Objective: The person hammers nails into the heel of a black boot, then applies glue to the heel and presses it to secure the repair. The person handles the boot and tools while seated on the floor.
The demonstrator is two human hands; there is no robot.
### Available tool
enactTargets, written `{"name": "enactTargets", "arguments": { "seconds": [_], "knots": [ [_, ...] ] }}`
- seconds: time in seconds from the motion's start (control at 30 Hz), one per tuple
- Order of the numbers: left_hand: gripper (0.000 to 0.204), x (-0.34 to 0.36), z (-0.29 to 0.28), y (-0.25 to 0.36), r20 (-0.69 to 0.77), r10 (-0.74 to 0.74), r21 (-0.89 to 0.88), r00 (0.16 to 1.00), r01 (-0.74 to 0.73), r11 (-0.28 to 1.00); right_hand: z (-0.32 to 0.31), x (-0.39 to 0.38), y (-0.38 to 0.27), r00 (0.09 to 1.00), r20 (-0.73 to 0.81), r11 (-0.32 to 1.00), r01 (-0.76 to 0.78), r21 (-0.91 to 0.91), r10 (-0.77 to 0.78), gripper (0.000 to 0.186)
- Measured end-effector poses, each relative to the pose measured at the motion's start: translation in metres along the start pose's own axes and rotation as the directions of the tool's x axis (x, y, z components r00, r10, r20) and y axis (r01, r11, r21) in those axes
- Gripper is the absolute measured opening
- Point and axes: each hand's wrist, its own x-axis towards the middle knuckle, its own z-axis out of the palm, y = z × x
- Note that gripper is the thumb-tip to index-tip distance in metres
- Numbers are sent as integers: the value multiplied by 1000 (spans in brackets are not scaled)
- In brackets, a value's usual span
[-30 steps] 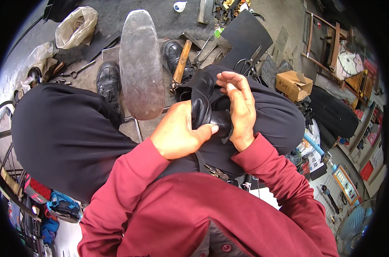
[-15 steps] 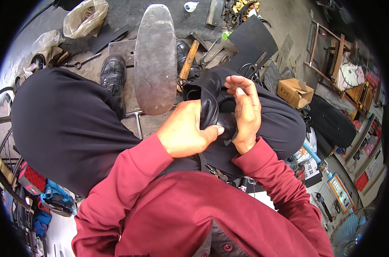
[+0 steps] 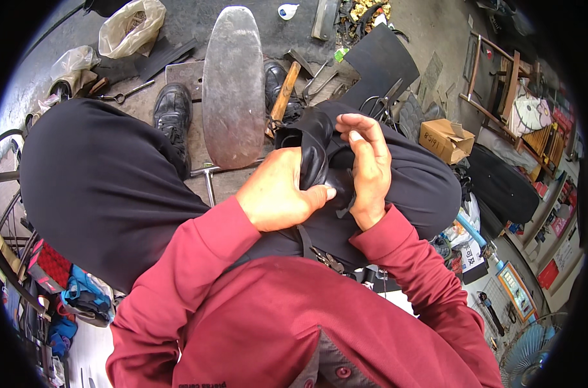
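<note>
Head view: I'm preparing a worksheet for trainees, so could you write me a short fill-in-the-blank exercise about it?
1. The glossy item gripped by the left hand is ____ in colour.
2. Both sleeves are dark ____.
3. In the picture, the cardboard box lies to the ____ of the grey oval plate.

Missing words: black; red; right.

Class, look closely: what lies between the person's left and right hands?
In the head view, a glossy black item lies between the left hand and the right hand.
</note>
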Motion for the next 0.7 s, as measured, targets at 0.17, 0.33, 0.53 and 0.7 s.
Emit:
{"name": "enactTargets", "arguments": {
  "seconds": [0.17, 0.33, 0.53, 0.7],
  "knots": [
    [15, 1, 1, 0, 0, -13, -20, 1000, 13, 1000, 0, 0, 0, 1000, -13, 999, -20, 25, 21, 26],
    [15, -1, 1, 2, -17, 18, 57, 1000, -17, 998, 0, 0, 0, 1000, -14, 1000, -23, 17, 23, 25],
    [14, 0, 1, 1, -25, -17, 53, 1000, 19, 998, 0, 1, 0, 1000, -12, 1000, -7, 13, 7, 24],
    [27, 1, 0, -1, -26, -26, 21, 999, 26, 999, 1, 2, 0, 1000, -20, 1000, -22, 19, 23, 24]
  ]
}}
